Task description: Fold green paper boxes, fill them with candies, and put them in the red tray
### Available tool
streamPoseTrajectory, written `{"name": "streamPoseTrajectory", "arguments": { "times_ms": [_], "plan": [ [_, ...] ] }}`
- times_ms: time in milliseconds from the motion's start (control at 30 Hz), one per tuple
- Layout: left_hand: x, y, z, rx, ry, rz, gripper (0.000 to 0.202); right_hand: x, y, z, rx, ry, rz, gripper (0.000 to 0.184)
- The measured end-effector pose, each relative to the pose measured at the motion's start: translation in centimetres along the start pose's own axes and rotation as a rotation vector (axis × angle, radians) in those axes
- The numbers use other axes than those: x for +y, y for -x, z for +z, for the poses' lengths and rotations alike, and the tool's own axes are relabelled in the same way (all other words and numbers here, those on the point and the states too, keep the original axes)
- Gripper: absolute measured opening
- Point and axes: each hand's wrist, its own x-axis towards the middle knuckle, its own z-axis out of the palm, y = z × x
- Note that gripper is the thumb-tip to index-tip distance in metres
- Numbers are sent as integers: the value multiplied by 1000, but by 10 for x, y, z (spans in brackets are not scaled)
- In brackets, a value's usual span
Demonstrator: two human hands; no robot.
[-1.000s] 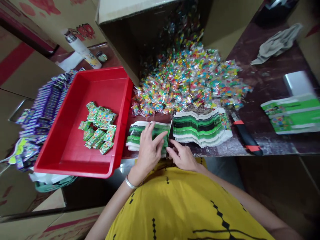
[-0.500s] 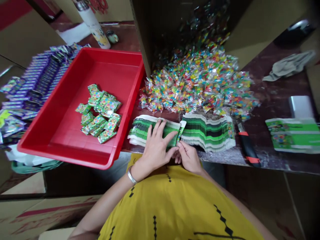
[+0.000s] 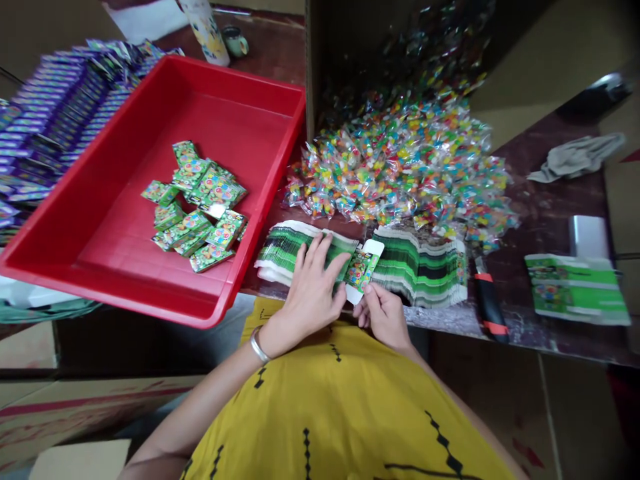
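My left hand [image 3: 315,280] lies with fingers spread on a row of flat green folded cartons [image 3: 285,250]. Between that row and a second row of green cartons [image 3: 420,267], a small candy box [image 3: 361,268] with white end flaps shows its colourful printed face. Its lower right corner is pinched between the thumb and fingers of my right hand [image 3: 383,317]. Behind the rows spreads a heap of clear candy packets [image 3: 400,173] with colourful sweets. On the left, a red tray [image 3: 125,280] holds several filled green boxes [image 3: 215,190].
A black and orange utility knife [image 3: 490,300] lies right of the rows, with flat green cartons [image 3: 577,290] beyond it. Stacked purple boxes [image 3: 55,120] stand left of the tray. A bottle [image 3: 206,33], a small cup [image 3: 235,41] and a grey cloth [image 3: 577,158] sit farther back.
The small box has come away from the left row into the gap, pulled right by my right hand, and its printed face now shows. My left hand stays on the row. The view has shifted slightly.
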Motion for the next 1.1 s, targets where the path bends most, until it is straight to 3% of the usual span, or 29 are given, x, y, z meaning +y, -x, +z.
{"name": "streamPoseTrajectory", "arguments": {
  "times_ms": [600,700,867,1000,1100],
  "plan": [
    [-3,1,2,20,27,-2,49,-9,5,-3,19,99,-33,47],
    [-1,1,2,23,21,-4,48,-12,6,-5,10,195,-73,44],
    [-8,1,-4,51,-2,-1,45,-19,1,-6,52,483,-256,38],
    [-31,3,-16,189,-10,-134,57,-20,-6,-4,94,595,-341,34],
    [-47,6,-21,176,-20,-273,66,-19,-8,-1,133,617,-372,26]
  ]
}}
